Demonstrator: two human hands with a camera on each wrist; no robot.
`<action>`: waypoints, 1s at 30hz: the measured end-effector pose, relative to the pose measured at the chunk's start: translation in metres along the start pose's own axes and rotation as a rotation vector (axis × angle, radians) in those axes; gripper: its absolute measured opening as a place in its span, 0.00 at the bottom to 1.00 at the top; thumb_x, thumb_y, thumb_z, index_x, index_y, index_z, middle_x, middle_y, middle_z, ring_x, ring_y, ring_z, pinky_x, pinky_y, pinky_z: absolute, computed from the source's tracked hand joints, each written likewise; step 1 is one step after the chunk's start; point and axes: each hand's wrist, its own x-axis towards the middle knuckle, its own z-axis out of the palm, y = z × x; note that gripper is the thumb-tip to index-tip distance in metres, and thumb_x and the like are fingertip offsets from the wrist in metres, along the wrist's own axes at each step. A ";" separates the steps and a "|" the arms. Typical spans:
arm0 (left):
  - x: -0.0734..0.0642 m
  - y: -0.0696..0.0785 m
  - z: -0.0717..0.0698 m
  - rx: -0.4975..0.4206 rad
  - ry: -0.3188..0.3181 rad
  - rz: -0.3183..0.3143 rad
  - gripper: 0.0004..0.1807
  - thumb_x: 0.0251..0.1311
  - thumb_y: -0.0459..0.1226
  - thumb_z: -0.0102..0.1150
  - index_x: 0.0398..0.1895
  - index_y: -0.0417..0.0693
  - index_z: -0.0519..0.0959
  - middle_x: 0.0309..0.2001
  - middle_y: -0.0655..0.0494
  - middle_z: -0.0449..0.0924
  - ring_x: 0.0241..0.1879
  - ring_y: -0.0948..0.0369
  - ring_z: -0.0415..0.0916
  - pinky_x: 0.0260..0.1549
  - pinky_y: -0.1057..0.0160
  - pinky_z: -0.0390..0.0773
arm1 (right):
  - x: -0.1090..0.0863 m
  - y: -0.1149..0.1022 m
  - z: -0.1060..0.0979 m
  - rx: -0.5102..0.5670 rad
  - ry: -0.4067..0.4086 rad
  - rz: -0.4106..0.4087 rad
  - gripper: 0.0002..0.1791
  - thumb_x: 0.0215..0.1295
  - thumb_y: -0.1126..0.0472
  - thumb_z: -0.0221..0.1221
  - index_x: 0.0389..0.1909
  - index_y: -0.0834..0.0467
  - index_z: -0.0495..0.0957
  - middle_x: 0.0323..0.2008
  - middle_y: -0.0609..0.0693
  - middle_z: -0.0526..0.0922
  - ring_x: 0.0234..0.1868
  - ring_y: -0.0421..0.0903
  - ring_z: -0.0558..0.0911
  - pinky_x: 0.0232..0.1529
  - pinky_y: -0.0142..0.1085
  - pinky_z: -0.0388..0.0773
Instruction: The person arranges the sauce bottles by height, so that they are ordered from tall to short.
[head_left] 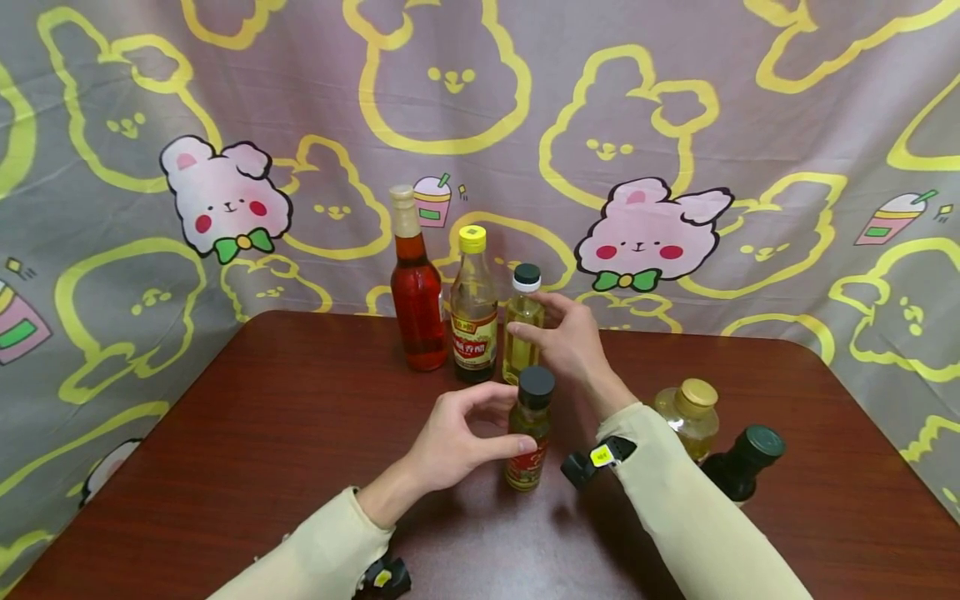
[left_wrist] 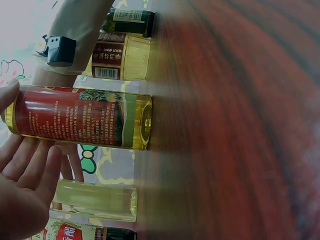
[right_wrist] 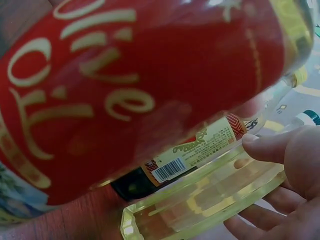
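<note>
My left hand (head_left: 448, 440) grips an olive oil bottle (head_left: 527, 472) with a red label and black cap, thumb on the near side and fingers on the far side. In the right wrist view the label (right_wrist: 112, 85) reads "Olive Oil". Just behind it, my right hand (head_left: 576, 340) holds a clear bottle of pale yellow oil (head_left: 519, 357) with a dark green and white cap, thumb in front and fingers behind. Left of that bottle stands a vinegar bottle (head_left: 474, 337) with a yellow cap, then a tall bottle of red liquid (head_left: 417, 312). All stand upright.
Under and beside my right forearm stand a gold-capped oil bottle (head_left: 693, 417) and a dark bottle (head_left: 738, 467) with a green cap, both partly hidden by the sleeve. A patterned curtain (head_left: 315, 100) hangs behind the brown table (head_left: 225, 433).
</note>
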 end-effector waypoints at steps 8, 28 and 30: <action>0.001 -0.001 0.001 -0.001 -0.001 0.018 0.24 0.57 0.34 0.79 0.58 0.45 0.85 0.51 0.49 0.91 0.47 0.62 0.89 0.52 0.61 0.85 | 0.003 -0.001 0.002 -0.040 -0.003 0.008 0.34 0.66 0.54 0.74 0.72 0.51 0.76 0.67 0.55 0.83 0.65 0.55 0.83 0.63 0.53 0.83; 0.001 -0.002 0.001 -0.003 -0.002 0.020 0.24 0.57 0.33 0.79 0.59 0.45 0.85 0.53 0.49 0.90 0.48 0.62 0.89 0.53 0.62 0.85 | 0.003 0.000 0.001 -0.083 -0.008 0.005 0.34 0.66 0.53 0.74 0.72 0.53 0.76 0.65 0.57 0.84 0.65 0.56 0.84 0.63 0.53 0.83; 0.001 -0.002 0.001 -0.005 -0.002 0.020 0.24 0.57 0.33 0.79 0.58 0.45 0.85 0.53 0.49 0.90 0.48 0.62 0.89 0.53 0.62 0.85 | 0.002 0.000 0.001 -0.088 -0.008 0.001 0.35 0.66 0.53 0.74 0.72 0.53 0.76 0.65 0.57 0.84 0.65 0.56 0.84 0.63 0.53 0.83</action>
